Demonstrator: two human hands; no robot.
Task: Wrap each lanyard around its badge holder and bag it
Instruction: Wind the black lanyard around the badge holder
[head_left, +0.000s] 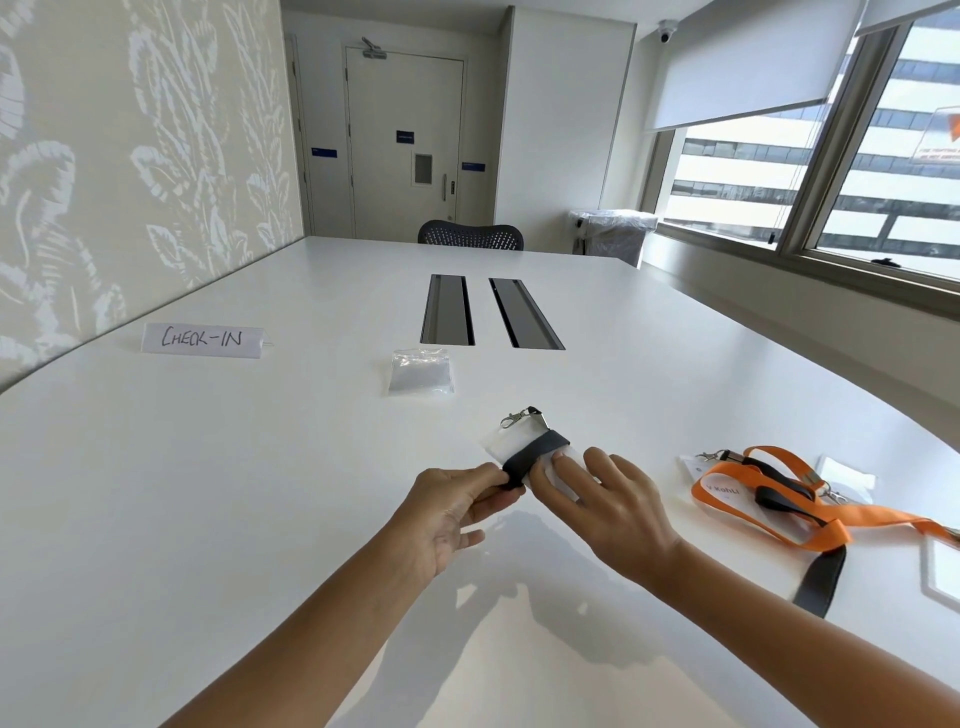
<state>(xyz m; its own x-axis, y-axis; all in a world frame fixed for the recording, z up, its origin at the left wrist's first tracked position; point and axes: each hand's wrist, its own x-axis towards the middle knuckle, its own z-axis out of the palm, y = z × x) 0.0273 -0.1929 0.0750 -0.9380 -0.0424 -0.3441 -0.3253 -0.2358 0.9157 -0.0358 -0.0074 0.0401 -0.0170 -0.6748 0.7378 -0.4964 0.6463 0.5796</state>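
Observation:
A clear badge holder (501, 441) is held just above the white table (234, 467), with a black lanyard (540, 449) wound around its middle and a metal clip (514, 417) sticking out at its far end. My left hand (452, 512) pinches the lanyard's near end at the holder's left edge. My right hand (605, 496) grips the holder's right side, fingers over the plastic. A small clear plastic bag (421, 371) lies flat farther back on the table.
To the right lie an orange lanyard (779, 506) and a second black lanyard (821, 571) tangled over other badge holders (847, 475). A folded "CHECK-IN" sign (202, 339) stands at the left. Two cable slots (447, 310) cut the table's middle; a chair (470, 236) stands at the far end.

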